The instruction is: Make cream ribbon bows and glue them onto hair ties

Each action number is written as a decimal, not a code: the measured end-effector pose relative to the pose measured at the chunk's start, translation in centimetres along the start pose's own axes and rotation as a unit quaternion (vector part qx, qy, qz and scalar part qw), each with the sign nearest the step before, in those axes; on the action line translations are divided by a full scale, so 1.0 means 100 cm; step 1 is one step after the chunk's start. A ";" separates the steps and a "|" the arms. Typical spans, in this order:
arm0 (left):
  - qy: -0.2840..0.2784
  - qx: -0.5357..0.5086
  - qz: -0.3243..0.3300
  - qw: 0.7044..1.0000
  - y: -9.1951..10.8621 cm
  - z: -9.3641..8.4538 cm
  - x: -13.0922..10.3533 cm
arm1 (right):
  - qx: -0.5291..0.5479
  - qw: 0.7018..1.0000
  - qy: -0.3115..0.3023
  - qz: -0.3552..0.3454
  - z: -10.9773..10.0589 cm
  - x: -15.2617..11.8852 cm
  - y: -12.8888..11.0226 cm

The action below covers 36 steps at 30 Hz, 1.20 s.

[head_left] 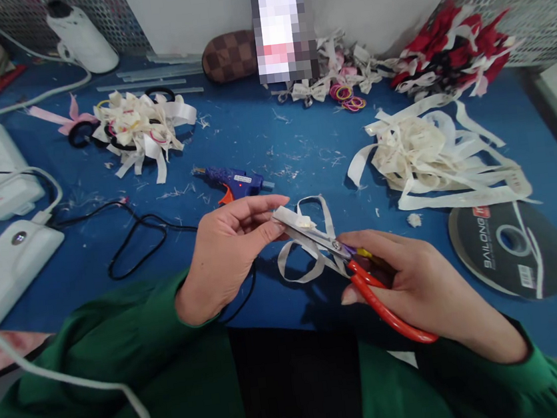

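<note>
My left hand [236,251] pinches the end of a white ribbon [296,218] between thumb and fingers, above the blue table. In my right hand [419,273] is a pair of scissors [380,305] with red handles, the fingers wrapped round them. The scissor blades point left and lie along the pinched ribbon, close to my left fingertips. Loops of the ribbon hang below the blades. Something small and yellow-purple shows behind the scissors, partly hidden by my right fingers. Just beyond my left hand lies a blue glue gun [240,181] with an orange trigger.
Cream ribbon [417,153] is heaped at the right, beside a black ribbon spool [509,250]. Finished-looking white bows [141,127] pile up at the left; red bows [451,48] stand at the back right. White power banks [17,255] and cables occupy the left side.
</note>
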<state>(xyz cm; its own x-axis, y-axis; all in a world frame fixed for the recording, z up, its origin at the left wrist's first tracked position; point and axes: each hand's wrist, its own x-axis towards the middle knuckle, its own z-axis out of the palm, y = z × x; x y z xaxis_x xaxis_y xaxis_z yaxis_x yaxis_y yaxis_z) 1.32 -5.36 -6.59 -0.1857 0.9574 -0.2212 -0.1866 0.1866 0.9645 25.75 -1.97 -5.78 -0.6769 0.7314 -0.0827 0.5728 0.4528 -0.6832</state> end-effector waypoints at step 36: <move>-0.015 -0.004 -0.005 1.000 0.001 -0.004 0.001 | 0.006 1.000 0.010 -0.010 -0.001 0.000 0.002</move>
<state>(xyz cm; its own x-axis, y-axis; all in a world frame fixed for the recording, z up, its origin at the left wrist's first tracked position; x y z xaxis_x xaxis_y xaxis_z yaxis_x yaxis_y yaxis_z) 0.90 -5.30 -6.53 -0.1554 0.9614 -0.2272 -0.1954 0.1956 0.9610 25.94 -1.87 -5.83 -0.6784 0.7326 -0.0552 0.5541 0.4609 -0.6932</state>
